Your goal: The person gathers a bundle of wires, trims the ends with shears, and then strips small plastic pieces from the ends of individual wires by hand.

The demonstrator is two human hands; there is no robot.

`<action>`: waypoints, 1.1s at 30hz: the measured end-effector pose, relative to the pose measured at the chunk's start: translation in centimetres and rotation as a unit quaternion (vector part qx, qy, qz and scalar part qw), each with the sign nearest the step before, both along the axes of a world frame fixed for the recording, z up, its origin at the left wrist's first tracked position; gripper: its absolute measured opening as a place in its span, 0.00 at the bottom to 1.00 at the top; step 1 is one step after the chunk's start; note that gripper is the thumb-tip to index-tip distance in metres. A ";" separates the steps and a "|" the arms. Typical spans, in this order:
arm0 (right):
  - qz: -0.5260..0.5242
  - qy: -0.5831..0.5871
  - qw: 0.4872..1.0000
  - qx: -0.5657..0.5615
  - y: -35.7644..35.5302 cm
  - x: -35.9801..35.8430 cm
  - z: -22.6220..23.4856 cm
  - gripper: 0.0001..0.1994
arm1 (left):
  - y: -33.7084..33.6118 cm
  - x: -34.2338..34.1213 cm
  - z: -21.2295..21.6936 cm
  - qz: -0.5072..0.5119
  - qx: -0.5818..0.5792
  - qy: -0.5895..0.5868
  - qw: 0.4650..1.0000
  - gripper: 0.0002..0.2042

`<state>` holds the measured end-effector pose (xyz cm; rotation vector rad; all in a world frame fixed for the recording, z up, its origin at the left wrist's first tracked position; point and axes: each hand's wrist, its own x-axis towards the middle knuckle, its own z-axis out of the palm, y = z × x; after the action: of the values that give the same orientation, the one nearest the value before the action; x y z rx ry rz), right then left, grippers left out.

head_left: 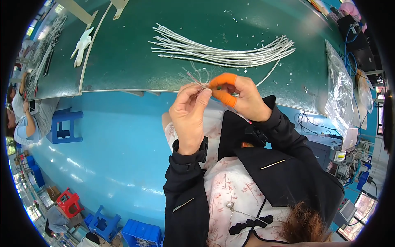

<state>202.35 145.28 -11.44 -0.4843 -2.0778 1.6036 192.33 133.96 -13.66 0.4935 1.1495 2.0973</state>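
Note:
My left hand (189, 109) and my right hand (238, 96) meet just in front of the green table's near edge (123, 88). Both pinch the frayed end of a thin silver cable (199, 80), whose fine strands fan out above my fingers. Orange finger cots (224, 79) cover my right thumb and forefinger. The cable runs on past my right hand in a curve (269, 73) up to the table. A bundle of several silver cables (222, 53) lies on the table beyond my hands.
A white glove (82, 44) lies at the table's left. Clear plastic bags (339, 90) hang at the right edge, with machines (341, 156) below. Blue stools (63, 125) and a red stool (68, 201) stand on the blue floor. Another person (24, 119) sits far left.

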 end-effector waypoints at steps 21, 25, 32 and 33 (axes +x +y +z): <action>0.009 0.020 0.994 -0.109 -0.1 -0.7 0.0 0.06 | -0.4 1.2 1.9 0.046 -0.064 -0.007 0.997 0.06; 0.007 0.028 0.996 -0.082 -0.3 -0.9 0.2 0.07 | -0.6 0.9 2.3 0.030 -0.069 -0.048 0.996 0.07; -0.016 0.062 0.995 0.077 0.1 -1.2 -1.3 0.07 | -0.9 0.1 2.0 -0.022 -0.055 -0.132 0.989 0.08; -0.021 0.071 0.991 0.114 0.2 -1.2 -1.5 0.08 | -0.9 0.0 2.1 -0.032 -0.059 -0.145 0.987 0.08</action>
<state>201.17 145.43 -12.90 -0.3225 -2.0945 1.3147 192.35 133.03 -11.61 0.1602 1.0652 1.9555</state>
